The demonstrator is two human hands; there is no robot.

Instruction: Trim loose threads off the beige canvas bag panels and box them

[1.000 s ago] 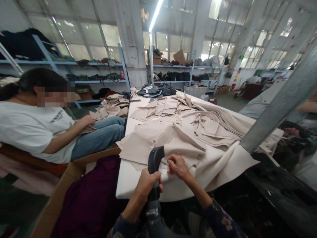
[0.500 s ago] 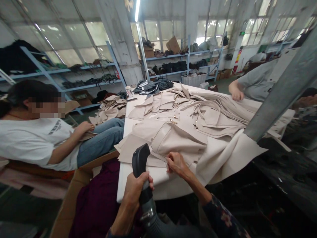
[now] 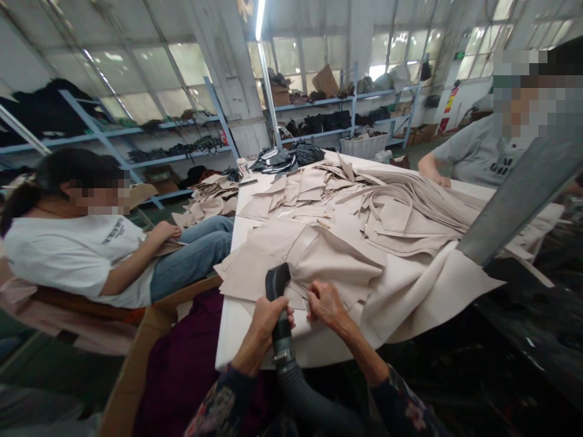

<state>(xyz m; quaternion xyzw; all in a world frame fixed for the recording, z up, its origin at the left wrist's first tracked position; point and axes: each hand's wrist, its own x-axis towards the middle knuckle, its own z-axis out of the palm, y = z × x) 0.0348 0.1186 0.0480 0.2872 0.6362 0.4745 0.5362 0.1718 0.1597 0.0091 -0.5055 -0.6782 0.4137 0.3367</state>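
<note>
My left hand (image 3: pixel 268 317) is wrapped round the handle of a black hose nozzle (image 3: pixel 277 281). A grey ribbed hose (image 3: pixel 306 388) runs down from it toward my body. The nozzle's head is at the front-left part of a beige leather-like bag piece (image 3: pixel 337 258) with a curved seam. My right hand (image 3: pixel 328 304) is closed in a pinch at the near edge of this piece, just right of the nozzle. The fingertips partly hide what they grip. Flat beige panels (image 3: pixel 248 273) lie under and left of the piece.
Beige cut pieces and straps (image 3: pixel 410 200) are heaped over the white table (image 3: pixel 226 340). A slanted metal post (image 3: pixel 514 203) rises at the right. A cardboard box (image 3: pixel 122 370) with purple cloth (image 3: pixel 182 352) is at lower left. One person sits left, another works at the far right.
The nozzle in my left hand has moved right, closer to my right hand and over the bag piece. My right hand keeps its pinch. The far-right person has leaned into view.
</note>
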